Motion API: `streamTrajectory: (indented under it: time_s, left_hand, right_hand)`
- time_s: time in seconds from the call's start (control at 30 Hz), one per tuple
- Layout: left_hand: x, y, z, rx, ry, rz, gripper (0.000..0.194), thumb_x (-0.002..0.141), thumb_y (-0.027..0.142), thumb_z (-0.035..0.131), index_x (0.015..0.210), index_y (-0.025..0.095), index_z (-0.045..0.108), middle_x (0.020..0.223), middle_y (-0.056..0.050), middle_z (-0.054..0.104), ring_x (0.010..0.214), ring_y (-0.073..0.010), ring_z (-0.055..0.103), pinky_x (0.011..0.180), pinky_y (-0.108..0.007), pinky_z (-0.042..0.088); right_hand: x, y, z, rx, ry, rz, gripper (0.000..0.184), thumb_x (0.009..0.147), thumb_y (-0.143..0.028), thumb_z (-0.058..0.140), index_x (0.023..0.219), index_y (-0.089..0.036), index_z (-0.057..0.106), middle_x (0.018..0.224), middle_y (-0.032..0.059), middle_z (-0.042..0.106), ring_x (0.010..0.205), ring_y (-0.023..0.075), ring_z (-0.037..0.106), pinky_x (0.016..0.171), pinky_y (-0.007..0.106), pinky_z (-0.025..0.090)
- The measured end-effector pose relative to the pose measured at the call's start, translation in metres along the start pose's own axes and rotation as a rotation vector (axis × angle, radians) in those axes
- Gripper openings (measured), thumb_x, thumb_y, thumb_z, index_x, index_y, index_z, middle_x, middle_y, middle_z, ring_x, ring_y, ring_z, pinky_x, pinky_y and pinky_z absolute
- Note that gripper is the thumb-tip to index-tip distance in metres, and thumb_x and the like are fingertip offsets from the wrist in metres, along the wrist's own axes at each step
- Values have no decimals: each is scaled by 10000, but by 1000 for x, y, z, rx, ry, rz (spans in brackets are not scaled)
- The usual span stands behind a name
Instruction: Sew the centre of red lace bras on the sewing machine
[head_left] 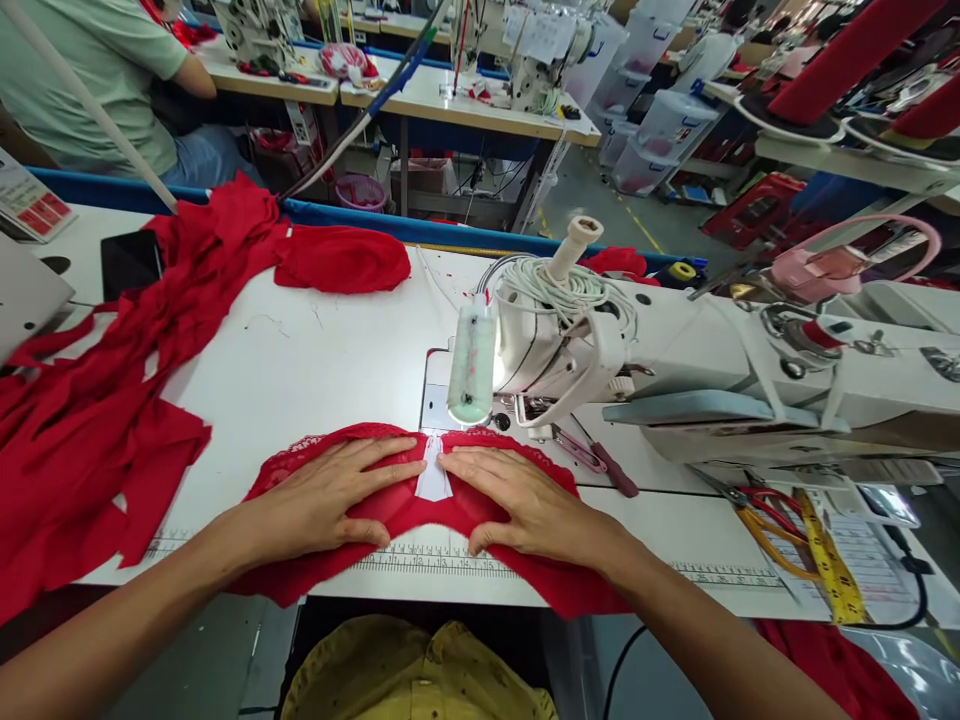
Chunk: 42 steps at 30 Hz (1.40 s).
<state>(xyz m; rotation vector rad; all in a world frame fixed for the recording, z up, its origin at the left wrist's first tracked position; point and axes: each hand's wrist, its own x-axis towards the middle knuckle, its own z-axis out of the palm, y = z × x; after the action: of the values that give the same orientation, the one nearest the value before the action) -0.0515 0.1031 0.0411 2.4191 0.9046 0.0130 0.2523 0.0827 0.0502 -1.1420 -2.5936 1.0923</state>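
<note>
A red lace-edged garment piece (412, 517) lies spread on the white sewing table, just in front of the sewing machine (525, 350). A small white patch (433, 478) shows at its middle, between my hands. My left hand (345, 490) rests flat on the left half, fingers stretched toward the white patch. On the right half lies my right hand (517, 495), also flat with its fingers extended. Both hands press on the fabric without gripping it. The machine's lit lamp (472, 360) hangs just beyond the fabric; the needle area is partly hidden behind it.
Red fabric pieces (172, 290) heap along the left, beside a black phone (131, 263). Pink snips (579, 448), orange-handled scissors (776, 540) and a yellow tape measure (829, 560) lie to the right. A printed ruler (727, 574) runs along the front edge. Another person (90, 90) sits at the far left.
</note>
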Motion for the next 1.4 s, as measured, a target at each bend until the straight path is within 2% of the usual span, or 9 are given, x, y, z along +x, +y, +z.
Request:
streamTrajectory:
  time_s: [0.27, 0.53, 0.67, 0.93, 1.23, 1.4]
  left_hand:
    - [3, 1, -5, 47, -28, 23, 729, 883, 628, 603, 1529, 428, 330, 1651, -21, 279, 1462, -342, 350, 1149, -490, 374]
    - [3, -6, 1, 60, 33, 51, 761, 867, 636, 622, 1532, 451, 301, 1636, -14, 317, 1432, -336, 402, 1123, -453, 403]
    - [2, -9, 3, 68, 45, 56, 762, 868, 636, 622, 1533, 455, 297, 1631, -14, 327, 1421, -337, 418, 1112, -456, 417]
    - [3, -7, 1, 86, 12, 39, 761, 877, 624, 618, 1538, 462, 277, 1638, -14, 311, 1433, -344, 401, 1111, -473, 422]
    - [3, -7, 1, 101, -18, 9, 761, 880, 649, 594, 1540, 473, 259, 1648, -7, 285, 1442, -349, 387, 1112, -486, 424]
    - [3, -7, 0, 83, 6, 27, 756, 871, 648, 609, 1532, 458, 296, 1640, -11, 306, 1433, -345, 400, 1118, -473, 419]
  right_hand:
    - [0, -3, -3, -8, -10, -1, 867, 851, -486, 751, 1562, -229, 329, 1585, 108, 386, 1457, 277, 347, 1201, 440, 294]
    - [-1, 2, -1, 5, 8, -27, 898, 843, -528, 744, 1576, -289, 284, 1600, 87, 365, 1466, 289, 333, 1202, 459, 283]
    - [-1, 6, 1, 4, 13, -48, 907, 843, -539, 738, 1578, -276, 278, 1599, 87, 365, 1466, 284, 330, 1206, 456, 272]
    - [-1, 6, 1, 8, 18, -58, 902, 841, -545, 735, 1568, -227, 306, 1602, 92, 359, 1473, 261, 314, 1212, 429, 255]
    - [-1, 6, 0, 27, -1, -52, 924, 829, -525, 758, 1572, -229, 297, 1610, 99, 343, 1479, 268, 302, 1217, 420, 236]
    - [-1, 9, 2, 37, 3, -57, 934, 828, -555, 744, 1580, -260, 277, 1615, 86, 334, 1478, 286, 302, 1217, 435, 238]
